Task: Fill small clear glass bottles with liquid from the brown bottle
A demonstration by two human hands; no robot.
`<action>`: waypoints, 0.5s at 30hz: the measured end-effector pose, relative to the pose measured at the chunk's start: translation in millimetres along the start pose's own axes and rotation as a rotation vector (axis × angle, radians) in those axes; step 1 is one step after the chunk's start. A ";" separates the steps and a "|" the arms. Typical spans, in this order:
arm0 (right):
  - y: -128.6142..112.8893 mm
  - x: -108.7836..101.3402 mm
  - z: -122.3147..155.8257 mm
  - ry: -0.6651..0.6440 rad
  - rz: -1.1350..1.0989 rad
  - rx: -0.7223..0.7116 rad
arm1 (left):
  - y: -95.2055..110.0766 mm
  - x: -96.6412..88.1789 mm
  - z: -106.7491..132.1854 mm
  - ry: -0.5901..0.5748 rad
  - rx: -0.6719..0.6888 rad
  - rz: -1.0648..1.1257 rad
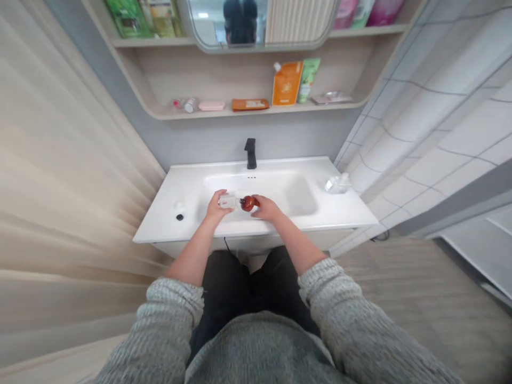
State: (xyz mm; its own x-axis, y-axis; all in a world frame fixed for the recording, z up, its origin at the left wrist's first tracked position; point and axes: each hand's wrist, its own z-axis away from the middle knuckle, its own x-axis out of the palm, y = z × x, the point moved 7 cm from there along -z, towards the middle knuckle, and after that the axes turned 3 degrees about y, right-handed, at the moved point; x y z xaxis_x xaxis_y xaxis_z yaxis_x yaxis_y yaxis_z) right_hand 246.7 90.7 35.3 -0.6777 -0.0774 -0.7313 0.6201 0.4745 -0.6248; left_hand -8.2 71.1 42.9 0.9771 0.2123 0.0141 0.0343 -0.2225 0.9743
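A white sink (307, 198) is sitting below the shelf (256, 111). Over it, the left hand (216, 210) is curling around a clear bottle (228, 201), the right hand (265, 208) is gripping a brown bottle (247, 204); their ends are facing closely, presumably so drips would land in the sink.

The container (248, 203) is glossy reddish-brown, the sink (304, 196) white, the faucet (250, 154) black.

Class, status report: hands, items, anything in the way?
Left hand holding clear container. Right hand holding reddish-brown container. Both over sink. Faucet behind; nothing visibly blocking.
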 end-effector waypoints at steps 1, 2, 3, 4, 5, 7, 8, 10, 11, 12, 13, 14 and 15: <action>-0.7 -0.4 0.1 0.000 0.000 -0.002 | 0.3 -0.1 0.2 0.001 0.002 0.000; -1.3 -0.7 0.2 0.000 0.002 -0.004 | 0.5 -0.2 0.3 0.001 0.005 -0.001; -1.6 -0.8 0.3 0.001 0.004 -0.004 | 0.7 -0.3 0.4 0.001 0.009 -0.003; -1.5 -0.8 0.2 0.002 0.007 -0.001 | 0.7 -0.4 0.5 -0.001 0.014 -0.007; -1.1 -0.5 0.2 0.002 0.010 0.002 | 0.6 -0.5 0.5 -0.003 0.018 -0.008; 0.2 0.3 -0.1 0.002 0.017 0.009 | 0.3 -0.6 0.3 -0.010 0.022 -0.008; 0.9 0.8 -0.3 0.003 0.020 0.011 | 0.3 -0.6 0.3 -0.013 0.023 -0.010; 2.1 1.6 -0.8 0.003 0.023 0.007 | 0.4 -0.8 0.3 -0.012 0.023 -0.016; 2.5 2.1 -1.0 0.002 0.022 0.003 | 0.5 -0.9 0.3 -0.011 0.023 -0.018; 3.0 2.4 -1.1 0.003 0.021 0.001 | 0.7 -0.8 0.4 -0.010 0.024 -0.022; 3.5 2.5 -1.3 0.005 0.020 -0.001 | 1.0 -0.9 0.5 -0.008 0.026 -0.026; 3.9 2.6 -1.3 0.008 0.020 -0.002 | 1.3 -0.9 0.6 -0.006 0.028 -0.030; 4.2 2.8 -1.4 0.010 0.021 -0.005 | 1.8 -0.9 0.6 -0.004 0.032 -0.034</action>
State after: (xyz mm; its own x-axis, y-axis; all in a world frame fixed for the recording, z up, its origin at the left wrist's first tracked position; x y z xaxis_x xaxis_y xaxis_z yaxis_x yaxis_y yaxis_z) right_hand 246.9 93.7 31.0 -0.6687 -0.0587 -0.7412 0.6321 0.4800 -0.6083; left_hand -8.9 70.0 44.5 0.9760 0.2169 -0.0197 0.0740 -0.2453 0.9666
